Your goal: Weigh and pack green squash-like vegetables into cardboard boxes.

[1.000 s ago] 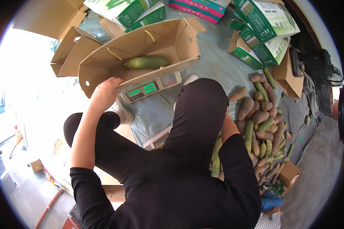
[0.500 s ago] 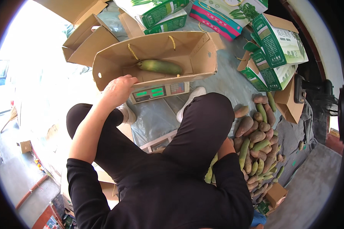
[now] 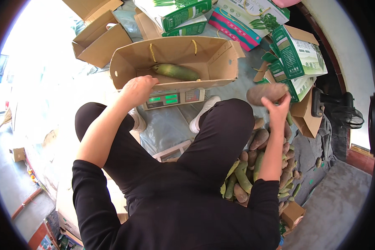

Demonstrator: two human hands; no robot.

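An open cardboard box (image 3: 221, 71) with yellow rope handles rests on a digital scale (image 3: 175, 99) with green-lit displays, beyond my knees. Inside it lies a single long green radish (image 3: 177, 71) with a thin root tail. My left hand (image 3: 138, 91) is closed on the near rim of this box, toward its left end. To the right, above my right knee's outer side, my right hand (image 3: 277, 106) grips a thick reddish-brown root vegetable (image 3: 264, 93), thumb on the near side. The held vegetable is in the air, apart from the box.
Beside my right leg spreads a pile of reddish-brown roots (image 3: 259, 139) and green radishes (image 3: 242, 177). Green-and-white cartons (image 3: 298, 58) stand at right, near a black fan (image 3: 346, 116). Another open brown box (image 3: 102, 43) sits at far left. A wooden frame (image 3: 173, 151) lies between my legs.
My right hand has risen from beside my right thigh, where it was mostly hidden, and now holds up a reddish-brown root vegetable. My left hand stays on the box rim.
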